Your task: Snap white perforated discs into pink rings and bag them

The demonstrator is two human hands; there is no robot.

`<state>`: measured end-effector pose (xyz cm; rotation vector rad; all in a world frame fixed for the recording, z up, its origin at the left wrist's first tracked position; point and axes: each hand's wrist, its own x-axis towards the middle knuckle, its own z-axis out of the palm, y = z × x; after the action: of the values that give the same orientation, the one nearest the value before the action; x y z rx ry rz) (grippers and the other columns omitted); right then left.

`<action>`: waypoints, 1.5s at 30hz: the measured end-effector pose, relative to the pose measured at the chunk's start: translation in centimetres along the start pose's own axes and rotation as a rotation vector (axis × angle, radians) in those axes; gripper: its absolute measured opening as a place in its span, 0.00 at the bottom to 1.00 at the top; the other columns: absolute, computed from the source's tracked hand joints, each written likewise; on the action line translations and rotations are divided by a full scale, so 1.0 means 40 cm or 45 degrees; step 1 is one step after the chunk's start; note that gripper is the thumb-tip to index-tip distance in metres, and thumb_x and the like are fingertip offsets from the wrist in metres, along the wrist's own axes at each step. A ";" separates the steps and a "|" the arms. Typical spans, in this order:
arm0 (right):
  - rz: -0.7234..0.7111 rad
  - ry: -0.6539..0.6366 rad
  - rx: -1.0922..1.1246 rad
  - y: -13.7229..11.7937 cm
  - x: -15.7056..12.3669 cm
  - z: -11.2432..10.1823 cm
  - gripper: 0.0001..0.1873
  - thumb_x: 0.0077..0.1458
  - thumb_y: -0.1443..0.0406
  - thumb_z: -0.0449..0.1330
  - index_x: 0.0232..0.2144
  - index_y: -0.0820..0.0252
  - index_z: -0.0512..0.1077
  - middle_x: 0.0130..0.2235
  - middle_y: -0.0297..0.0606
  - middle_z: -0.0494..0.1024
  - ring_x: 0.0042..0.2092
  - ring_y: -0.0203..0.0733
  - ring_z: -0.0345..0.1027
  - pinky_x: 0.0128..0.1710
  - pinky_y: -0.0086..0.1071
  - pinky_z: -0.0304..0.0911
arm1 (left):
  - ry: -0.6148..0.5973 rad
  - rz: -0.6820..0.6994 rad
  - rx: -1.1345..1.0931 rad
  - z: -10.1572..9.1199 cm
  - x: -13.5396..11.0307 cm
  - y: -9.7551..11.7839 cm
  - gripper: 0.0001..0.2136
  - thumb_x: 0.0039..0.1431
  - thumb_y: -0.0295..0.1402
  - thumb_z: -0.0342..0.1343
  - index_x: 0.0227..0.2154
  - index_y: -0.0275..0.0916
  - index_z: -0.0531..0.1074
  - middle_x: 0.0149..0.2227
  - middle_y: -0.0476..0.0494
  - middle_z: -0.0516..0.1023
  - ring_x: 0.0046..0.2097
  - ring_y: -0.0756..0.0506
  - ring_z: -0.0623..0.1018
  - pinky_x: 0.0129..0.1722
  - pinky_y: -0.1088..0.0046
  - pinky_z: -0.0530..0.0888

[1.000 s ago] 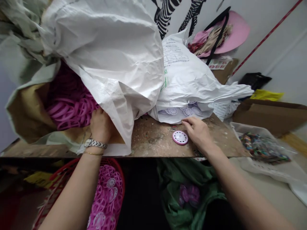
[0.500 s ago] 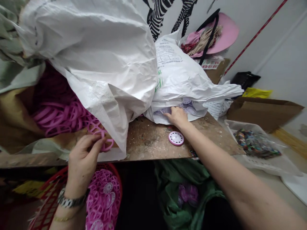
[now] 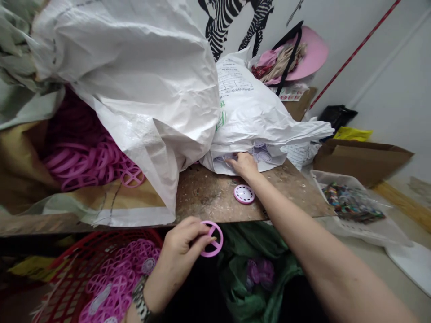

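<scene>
My left hand (image 3: 183, 249) pinches a pink plastic spoked ring (image 3: 220, 244) between thumb and fingers, just off the front edge of the table. My right hand (image 3: 245, 165) reaches into the mouth of a white sack (image 3: 252, 107), among pale lilac discs (image 3: 262, 154); its fingertips are partly hidden there. On the tabletop near my right forearm lies a round piece (image 3: 244, 194), a white disc with dark slots and a pink rim. More pink rings (image 3: 84, 166) spill from a larger white sack (image 3: 141, 80) at the left.
Below the table edge stands a red basket (image 3: 63, 264) of pink rings, some with white discs. Green cloth (image 3: 259, 296) hangs beside it, holding a purple bundle (image 3: 260, 272). At right are a clear bin (image 3: 357, 229) of colourful small items and a cardboard box (image 3: 360, 161).
My left hand has moved right and toward me, away from the large sack's mouth, bringing one pink ring out. My right hand stays at the other sack's opening.
</scene>
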<state>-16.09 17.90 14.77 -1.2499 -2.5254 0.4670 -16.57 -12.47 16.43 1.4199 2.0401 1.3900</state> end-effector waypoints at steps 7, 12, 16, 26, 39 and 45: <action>0.002 0.009 0.097 -0.001 -0.011 -0.017 0.22 0.50 0.60 0.64 0.48 0.61 0.72 0.48 0.48 0.77 0.50 0.52 0.70 0.46 0.37 0.62 | 0.124 -0.171 -0.246 0.055 0.073 -0.009 0.08 0.60 0.36 0.55 0.31 0.38 0.75 0.33 0.46 0.71 0.29 0.51 0.72 0.21 0.81 0.71; -0.161 0.217 0.486 0.033 -0.077 -0.049 0.08 0.48 0.61 0.61 0.30 0.59 0.72 0.31 0.37 0.77 0.36 0.44 0.69 0.37 0.34 0.62 | 0.238 -0.317 -0.387 0.072 0.113 -0.035 0.10 0.55 0.36 0.58 0.39 0.38 0.74 0.41 0.44 0.74 0.25 0.53 0.74 0.21 0.78 0.74; -0.104 -0.020 1.212 0.036 -0.186 -0.091 0.14 0.44 0.55 0.63 0.26 0.57 0.66 0.22 0.29 0.69 0.24 0.35 0.60 0.23 0.28 0.56 | 0.248 -0.423 -0.495 0.084 0.120 -0.056 0.13 0.54 0.37 0.59 0.41 0.38 0.70 0.30 0.50 0.73 0.24 0.51 0.75 0.21 0.77 0.74; -0.074 -0.333 1.546 -0.003 -0.348 -0.056 0.19 0.42 0.51 0.67 0.22 0.59 0.66 0.25 0.31 0.71 0.26 0.34 0.61 0.26 0.27 0.57 | 0.117 -0.265 -0.358 0.104 0.123 -0.061 0.10 0.55 0.33 0.56 0.41 0.39 0.69 0.32 0.49 0.73 0.26 0.51 0.74 0.22 0.77 0.75; -0.127 0.011 1.405 -0.029 -0.418 -0.031 0.11 0.50 0.57 0.63 0.30 0.56 0.66 0.28 0.31 0.71 0.30 0.37 0.66 0.30 0.29 0.62 | 0.124 -0.343 -0.900 0.118 0.067 -0.012 0.24 0.55 0.37 0.60 0.53 0.41 0.61 0.47 0.41 0.73 0.31 0.50 0.78 0.25 0.76 0.78; -0.156 0.048 1.399 -0.034 -0.450 -0.011 0.13 0.51 0.60 0.63 0.38 0.57 0.68 0.34 0.34 0.75 0.34 0.39 0.69 0.35 0.31 0.65 | 0.152 -0.374 -0.844 0.131 0.057 -0.014 0.18 0.56 0.38 0.59 0.48 0.38 0.67 0.36 0.47 0.74 0.26 0.52 0.77 0.22 0.79 0.77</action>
<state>-6.37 2.74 13.76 -0.6314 -1.7503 1.4821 -14.36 -7.75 13.99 0.7426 1.5325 1.8045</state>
